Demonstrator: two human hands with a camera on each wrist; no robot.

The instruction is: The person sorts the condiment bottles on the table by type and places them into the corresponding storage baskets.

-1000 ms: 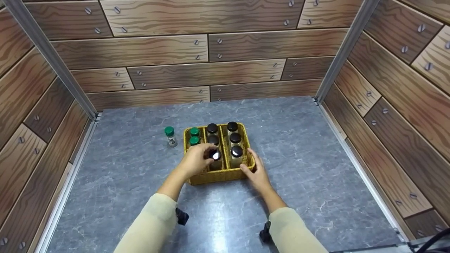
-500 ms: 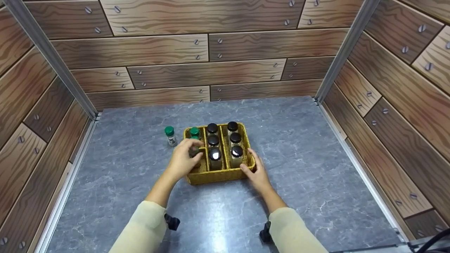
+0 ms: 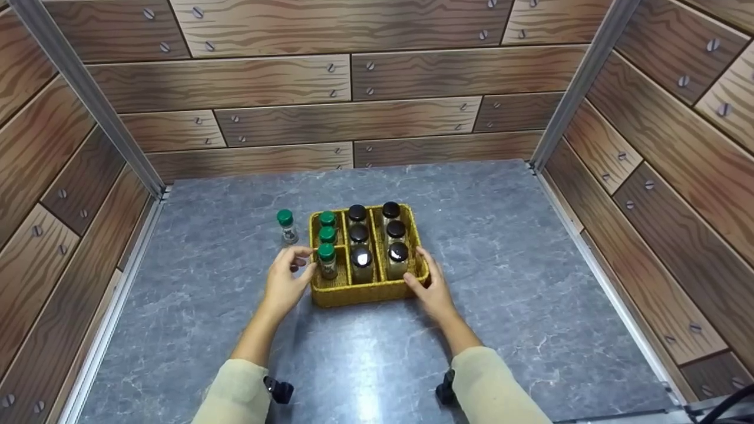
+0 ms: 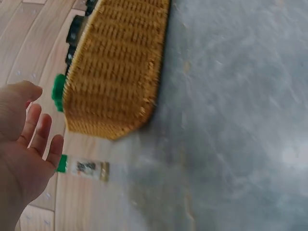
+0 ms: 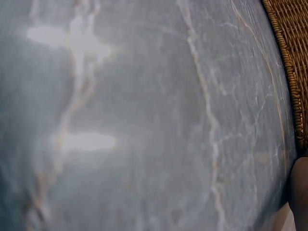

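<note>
A yellow wicker basket (image 3: pixel 359 294) with dividers stands in the middle of the table. In its left column are green-capped spice jars, the nearest one (image 3: pixel 327 268) upright in the front compartment. Black-capped jars (image 3: pixel 361 259) fill the middle and right columns. My left hand (image 3: pixel 287 277) is just left of the basket, fingers loosely bent and holding nothing; the left wrist view shows the hand (image 4: pixel 24 139) beside the wicker wall. With thumb at the front rim and fingers along the right side, my right hand (image 3: pixel 435 294) holds the basket's front right corner.
Another green-capped spice jar (image 3: pixel 287 227) stands on the grey marbled table (image 3: pixel 500 265), behind my left hand and left of the basket. Wood-patterned panels (image 3: pixel 294 76) enclose the back and sides, with metal posts (image 3: pixel 583 76) at the corners.
My left hand has moved left from the middle jars, past the front left compartment, to outside the basket. A green-capped jar now stands uncovered in that compartment. The right hand has stayed put.
</note>
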